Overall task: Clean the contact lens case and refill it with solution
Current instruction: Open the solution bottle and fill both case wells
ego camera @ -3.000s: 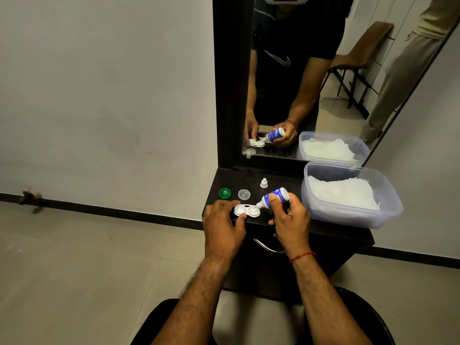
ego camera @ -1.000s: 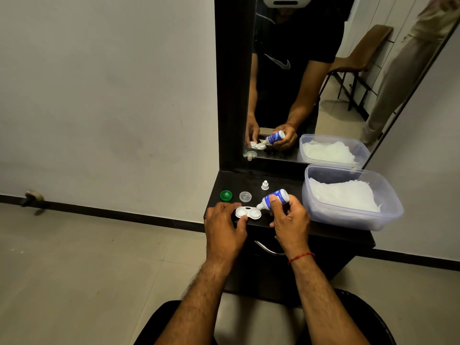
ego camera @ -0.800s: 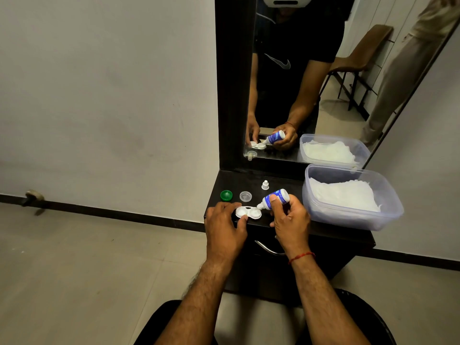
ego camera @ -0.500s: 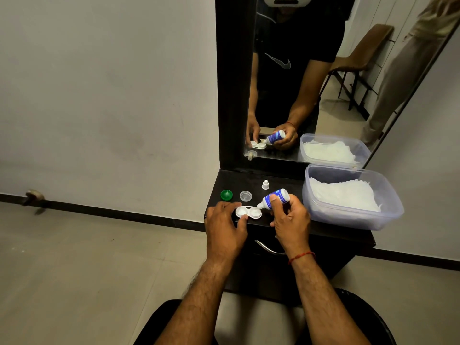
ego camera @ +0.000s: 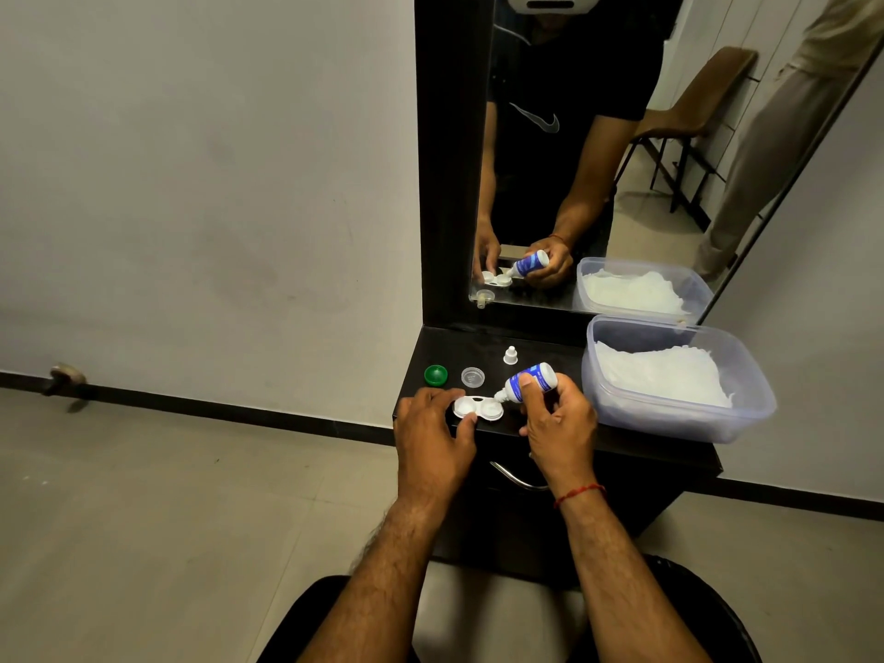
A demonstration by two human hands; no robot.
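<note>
One tall mirror (ego camera: 550, 160) fills the upper middle of the frame. Below it is a dark shelf (ego camera: 478, 346) with a clear plastic tub (ego camera: 746, 413) of white material at its right end. Against the frame from half a second back I see next to nothing changed: both hands, the bottle and the case sit where they were. At lower centre the left hand (ego camera: 433, 437) pinches the left end of the lens case (ego camera: 478, 408) between thumb and fingers. The right hand (ego camera: 557, 423) is wrapped around the solution bottle (ego camera: 533, 380), thumb across its blue label. The bottle's long axis slants from upper right to lower left, nozzle down at the case's right well. The case lies at the shelf's front edge, long axis left to right, wells facing up. Behind it, from left to right, I see a green cap (ego camera: 436, 375), a clear cap (ego camera: 472, 377) and a small white bottle cap (ego camera: 510, 356).
</note>
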